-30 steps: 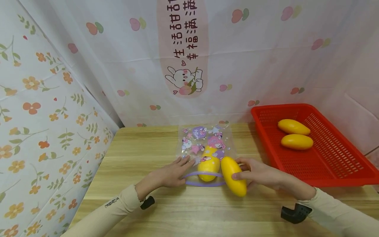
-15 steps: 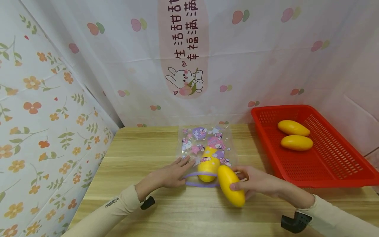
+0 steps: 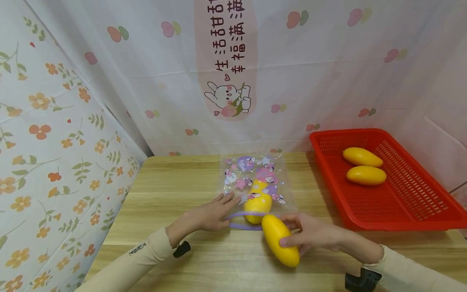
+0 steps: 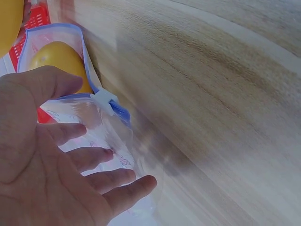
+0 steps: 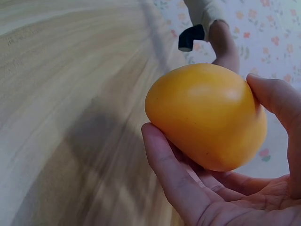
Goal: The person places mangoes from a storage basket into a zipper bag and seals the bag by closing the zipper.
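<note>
Low in the frame's centre, the right hand [image 3: 310,235] cups a yellow mango [image 3: 280,240] between thumb and fingers at the zip bag [image 3: 255,182] mouth, while the flat left hand [image 3: 209,213] presses the bag's left edge.

a bright yellow mango [image 3: 280,240], plain and glossy. a clear bag [image 3: 255,182] printed with pink and purple cartoon figures and stars, edged by a lilac zip strip, with another yellow mango [image 3: 257,202] inside. a solid red mesh basket [image 3: 401,202] with two yellow mangoes [image 3: 365,166]. pale wood-grain worktop [image 3: 175,186]. cream sleeves [image 3: 146,255]. white backdrop [image 3: 328,73] with pink and green fruit prints.
</note>
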Demonstrator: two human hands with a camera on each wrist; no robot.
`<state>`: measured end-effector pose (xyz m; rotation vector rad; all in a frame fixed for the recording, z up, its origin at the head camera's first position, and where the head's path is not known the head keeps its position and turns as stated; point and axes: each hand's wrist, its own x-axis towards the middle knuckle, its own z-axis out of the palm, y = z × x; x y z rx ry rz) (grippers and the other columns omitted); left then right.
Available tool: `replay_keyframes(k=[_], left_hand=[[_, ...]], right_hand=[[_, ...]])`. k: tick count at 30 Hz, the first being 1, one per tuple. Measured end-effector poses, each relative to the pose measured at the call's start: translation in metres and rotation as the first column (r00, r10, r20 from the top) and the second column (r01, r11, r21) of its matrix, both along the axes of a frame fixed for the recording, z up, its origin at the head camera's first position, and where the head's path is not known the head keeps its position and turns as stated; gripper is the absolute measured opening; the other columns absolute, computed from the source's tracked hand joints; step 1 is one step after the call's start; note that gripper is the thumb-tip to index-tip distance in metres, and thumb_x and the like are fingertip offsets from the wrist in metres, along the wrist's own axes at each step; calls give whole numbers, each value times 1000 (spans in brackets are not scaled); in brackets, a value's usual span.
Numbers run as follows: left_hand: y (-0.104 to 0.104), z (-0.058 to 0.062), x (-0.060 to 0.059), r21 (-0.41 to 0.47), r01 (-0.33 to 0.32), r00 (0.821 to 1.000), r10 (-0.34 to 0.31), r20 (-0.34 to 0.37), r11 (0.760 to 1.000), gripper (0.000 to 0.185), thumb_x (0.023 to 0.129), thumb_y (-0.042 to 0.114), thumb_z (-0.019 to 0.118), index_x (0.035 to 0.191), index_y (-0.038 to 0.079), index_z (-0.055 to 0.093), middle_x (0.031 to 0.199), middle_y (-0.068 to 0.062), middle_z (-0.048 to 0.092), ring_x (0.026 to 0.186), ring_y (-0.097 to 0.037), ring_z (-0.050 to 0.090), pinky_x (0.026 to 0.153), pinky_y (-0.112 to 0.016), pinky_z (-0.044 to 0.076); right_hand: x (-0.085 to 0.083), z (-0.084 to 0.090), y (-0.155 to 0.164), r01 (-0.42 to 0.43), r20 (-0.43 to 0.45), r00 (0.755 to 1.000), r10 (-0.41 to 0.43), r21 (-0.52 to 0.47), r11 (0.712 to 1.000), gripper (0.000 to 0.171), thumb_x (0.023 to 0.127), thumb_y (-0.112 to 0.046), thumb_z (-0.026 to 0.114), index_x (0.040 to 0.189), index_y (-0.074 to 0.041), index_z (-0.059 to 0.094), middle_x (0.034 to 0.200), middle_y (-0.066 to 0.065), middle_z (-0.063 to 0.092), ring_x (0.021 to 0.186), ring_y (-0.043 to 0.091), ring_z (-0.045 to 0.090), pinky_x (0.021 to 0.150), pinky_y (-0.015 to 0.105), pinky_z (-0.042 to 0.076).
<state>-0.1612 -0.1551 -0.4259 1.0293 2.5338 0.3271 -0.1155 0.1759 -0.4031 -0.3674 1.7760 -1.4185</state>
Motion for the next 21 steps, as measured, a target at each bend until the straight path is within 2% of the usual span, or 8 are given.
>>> replay_keyframes(k=[10, 17, 21], left_hand=[[0, -1, 0, 21, -7, 1000, 7, 18, 1000, 69, 104, 19, 54, 162, 4, 21, 163, -27, 15, 145, -53, 18, 117, -53, 23], [-1, -2, 0, 28, -10, 1000, 10, -5, 1000, 67, 104, 21, 54, 162, 5, 22, 162, -27, 18, 143, -54, 22, 116, -53, 26], [-1, -1, 0, 35, -1, 1000, 2, -15, 999, 67, 104, 20, 54, 161, 5, 24, 162, -26, 21, 145, -50, 23, 116, -53, 25]], right_hand=[[6, -12, -9, -31, 30, 999, 32, -28, 999, 67, 96, -20, 73, 149, 7, 42, 114, 16, 61, 93, 30, 65, 69, 49, 61], [9, -20, -15, 0, 68, 998, 2, -20, 1000, 57, 98, -21, 70, 142, 7, 48, 111, 16, 62, 92, 30, 65, 69, 49, 61], [9, -24, -18, 18, 103, 995, -17, -10, 1000, 56, 99, -20, 69, 141, 8, 46, 111, 16, 65, 93, 31, 66, 70, 49, 61]])
